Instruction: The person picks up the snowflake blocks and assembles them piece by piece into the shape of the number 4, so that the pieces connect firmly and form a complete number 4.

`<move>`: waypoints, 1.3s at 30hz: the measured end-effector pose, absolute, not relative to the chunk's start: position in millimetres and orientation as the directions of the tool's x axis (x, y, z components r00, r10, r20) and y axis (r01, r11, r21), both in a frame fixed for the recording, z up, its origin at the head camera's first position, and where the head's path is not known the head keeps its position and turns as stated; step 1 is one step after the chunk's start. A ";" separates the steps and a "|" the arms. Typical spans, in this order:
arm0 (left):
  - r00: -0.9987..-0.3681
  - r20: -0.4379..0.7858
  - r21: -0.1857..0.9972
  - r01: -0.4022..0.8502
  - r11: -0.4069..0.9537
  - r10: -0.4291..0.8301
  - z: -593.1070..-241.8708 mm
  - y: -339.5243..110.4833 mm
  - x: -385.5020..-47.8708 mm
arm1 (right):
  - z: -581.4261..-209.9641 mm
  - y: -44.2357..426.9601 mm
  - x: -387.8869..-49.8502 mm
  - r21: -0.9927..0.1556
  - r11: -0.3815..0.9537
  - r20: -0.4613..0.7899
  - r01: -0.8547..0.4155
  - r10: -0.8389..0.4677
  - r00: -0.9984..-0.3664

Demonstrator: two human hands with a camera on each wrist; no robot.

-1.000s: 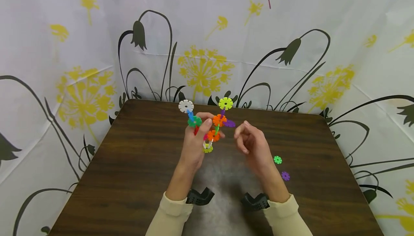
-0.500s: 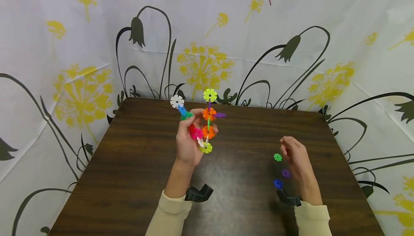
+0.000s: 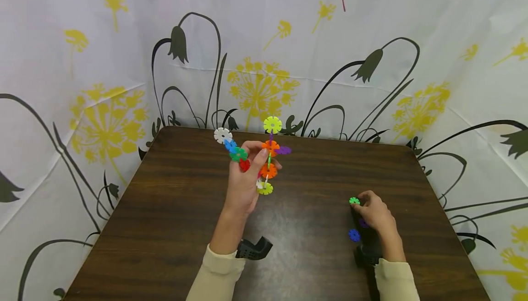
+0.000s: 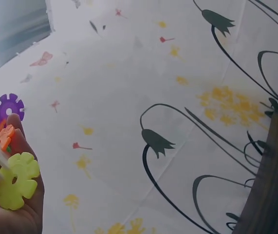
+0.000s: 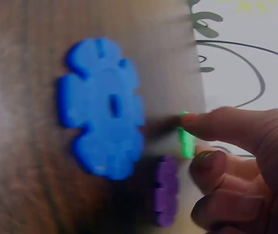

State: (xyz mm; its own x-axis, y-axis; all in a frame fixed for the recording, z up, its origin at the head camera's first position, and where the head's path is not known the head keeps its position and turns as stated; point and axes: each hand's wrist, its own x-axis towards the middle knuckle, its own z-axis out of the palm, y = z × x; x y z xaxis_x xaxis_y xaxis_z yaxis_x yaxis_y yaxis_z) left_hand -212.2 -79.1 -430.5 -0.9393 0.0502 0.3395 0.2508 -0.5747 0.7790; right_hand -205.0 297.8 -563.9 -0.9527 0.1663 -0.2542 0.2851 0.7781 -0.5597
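My left hand [image 3: 243, 184] grips a raised, curved chain of interlocking flower-shaped discs. At the chain's ends are a white disc [image 3: 223, 135] and a lime-yellow disc [image 3: 272, 124]. Green, red, orange and purple discs come between; the palm and thumb hide some of them. In the left wrist view a yellow disc [image 4: 17, 181] and a purple disc [image 4: 9, 108] show against the fingers. Low over the table at the right, my right hand [image 3: 376, 211] pinches a light green disc [image 3: 354, 200] between thumb and fingers; it appears edge-on as the green disc [image 5: 186, 136] in the right wrist view.
A blue disc [image 3: 354, 235] lies on the dark wooden table [image 3: 173, 227] near the right wrist. Partly under the right hand lies a purple disc [image 3: 363, 222]. A flower-printed curtain [image 3: 264, 35] hangs behind the table.
My right hand has moved from beside the chain to the right and down onto the green disc. The blue disc came into view as that arm moved. The left hand has turned the chain slightly.
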 end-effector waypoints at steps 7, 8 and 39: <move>-0.917 0.395 0.799 0.311 -0.514 0.059 -428.9 -80.4 -210.5 | -568.3 300.5 -211.5 -0.648 0.714 -0.241 0.264 0.137 -0.961; -0.915 0.400 0.802 0.317 -0.507 0.061 -429.3 -80.6 -210.4 | -568.3 300.8 -212.3 -0.653 0.712 -0.230 0.258 0.139 -0.963; -0.887 0.443 0.833 0.355 -0.424 0.128 -428.5 -67.2 -199.1 | -427.3 161.8 -172.6 -0.805 0.004 0.590 -0.593 -0.096 -0.802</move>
